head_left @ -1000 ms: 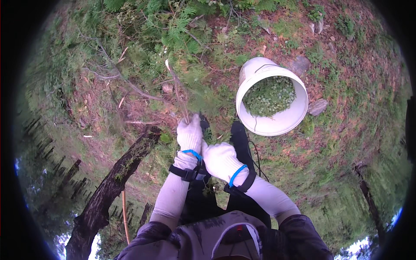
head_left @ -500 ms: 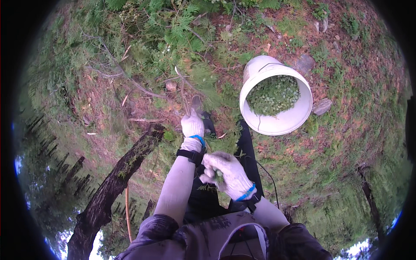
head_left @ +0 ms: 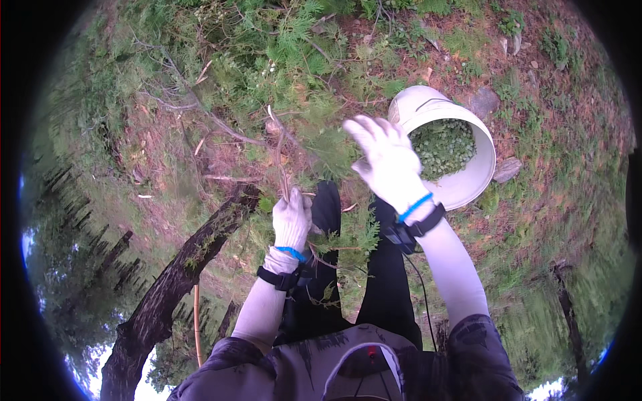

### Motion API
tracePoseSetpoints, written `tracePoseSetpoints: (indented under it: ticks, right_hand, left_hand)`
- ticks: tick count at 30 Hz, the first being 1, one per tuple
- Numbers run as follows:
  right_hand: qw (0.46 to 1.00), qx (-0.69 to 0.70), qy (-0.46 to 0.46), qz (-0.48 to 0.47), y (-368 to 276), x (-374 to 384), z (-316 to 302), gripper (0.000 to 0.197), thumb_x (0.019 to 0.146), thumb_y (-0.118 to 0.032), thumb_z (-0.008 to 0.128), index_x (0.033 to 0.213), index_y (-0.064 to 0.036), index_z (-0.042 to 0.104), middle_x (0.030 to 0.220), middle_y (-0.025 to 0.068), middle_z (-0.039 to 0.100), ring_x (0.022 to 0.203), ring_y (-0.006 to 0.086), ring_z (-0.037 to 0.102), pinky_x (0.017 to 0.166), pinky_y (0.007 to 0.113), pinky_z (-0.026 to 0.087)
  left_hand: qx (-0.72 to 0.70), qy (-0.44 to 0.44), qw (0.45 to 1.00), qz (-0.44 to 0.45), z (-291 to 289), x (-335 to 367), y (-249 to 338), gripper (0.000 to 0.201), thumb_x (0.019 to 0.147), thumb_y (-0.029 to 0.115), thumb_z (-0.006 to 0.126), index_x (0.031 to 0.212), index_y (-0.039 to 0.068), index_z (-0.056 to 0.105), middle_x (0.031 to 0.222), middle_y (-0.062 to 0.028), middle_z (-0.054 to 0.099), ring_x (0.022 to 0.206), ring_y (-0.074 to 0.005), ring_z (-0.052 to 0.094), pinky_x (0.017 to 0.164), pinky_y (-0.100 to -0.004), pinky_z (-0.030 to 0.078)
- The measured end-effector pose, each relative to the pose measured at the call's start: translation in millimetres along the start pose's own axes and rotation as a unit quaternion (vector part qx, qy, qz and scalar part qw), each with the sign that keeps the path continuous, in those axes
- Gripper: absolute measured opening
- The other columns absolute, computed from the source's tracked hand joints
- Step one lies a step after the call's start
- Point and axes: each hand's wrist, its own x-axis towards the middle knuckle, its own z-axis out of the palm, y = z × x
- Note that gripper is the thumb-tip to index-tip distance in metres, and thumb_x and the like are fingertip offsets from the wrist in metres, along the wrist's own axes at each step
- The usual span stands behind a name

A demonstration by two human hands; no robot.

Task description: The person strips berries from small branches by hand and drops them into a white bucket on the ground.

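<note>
My left hand (head_left: 292, 220), in a white knit glove, is closed round a thin cut branch (head_left: 282, 157). Its bare, pale end points up and away from me, and a leafy green sprig (head_left: 361, 242) hangs across my legs on the near side. My right hand (head_left: 391, 160), gloved too, is spread palm down with fingers stretched and nothing seen in it. It partly covers the left rim of a white bucket (head_left: 487, 164). Tipped toward me, the bucket holds a heap of small pale-green cones with bits of foliage (head_left: 445, 148).
Cut conifer boughs (head_left: 281, 40) lie in a pile beyond my hands, with a bare forked branch (head_left: 221, 123) to the left. A dark tree trunk (head_left: 174, 287) rises at the lower left. Flat stones (head_left: 483, 101) lie beside the bucket on needle-covered ground.
My right hand has swung up and right from beside my left wrist to the bucket's rim, and its fingers have opened. The green bits in it are gone. My left hand drew slightly nearer.
</note>
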Motion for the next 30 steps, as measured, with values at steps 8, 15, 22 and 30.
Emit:
tracePoseSetpoints:
  ticks: [8,15,22,30]
  right_hand:
    - [0.993,-0.003,-0.114,0.02,-23.0,34.9,98.5,0.018,0.089,-0.015,0.053,0.097,-0.0098,0.068,0.086,0.0113,0.071,0.078,0.0321,0.072,0.068,0.051,0.055]
    - [0.982,-0.014,-0.17,0.077,-104.6,-17.4,106.4,0.015,0.087,-0.017,0.055,0.093,-0.0068,0.065,0.079,0.0107,0.069,0.07,0.0298,0.072,0.052,0.045,0.053]
    - [0.956,0.105,-0.2,0.185,-122.3,-16.7,57.2,0.028,0.096,-0.03,0.052,0.092,-0.0055,0.065,0.083,0.016,0.071,0.075,0.0346,0.072,0.059,0.05,0.055]
    - [0.725,0.468,-0.273,0.425,-112.3,-85.1,44.6,0.053,0.096,-0.053,0.059,0.086,-0.0003,0.063,0.07,0.0136,0.064,0.059,0.0241,0.061,0.061,0.039,0.05]
  left_hand:
    - [-0.016,-0.01,0.999,-0.037,-0.4,-17.5,4.0,0.034,0.105,0.037,0.051,0.096,0.005,0.059,0.062,-0.0002,0.049,0.043,-0.0093,0.042,0.038,-0.0262,0.037]
    - [-0.173,-0.239,0.953,-0.071,-46.2,39.8,-23.1,0.044,0.102,0.02,0.055,0.143,0.005,0.048,0.131,-0.012,0.062,0.116,-0.0257,0.064,0.1,-0.0404,0.052]
    - [-0.118,-0.076,0.99,-0.034,-31.8,46.8,-1.1,0.031,0.103,0.021,0.056,0.129,0.004,0.059,0.099,-0.0014,0.067,0.075,-0.0103,0.063,0.065,-0.0247,0.053]
    - [-0.194,-0.152,0.964,-0.103,-33.5,13.0,22.6,0.034,0.105,0.018,0.049,0.138,0.01,0.052,0.089,0.0004,0.063,0.056,-0.0115,0.06,0.049,-0.0246,0.05]
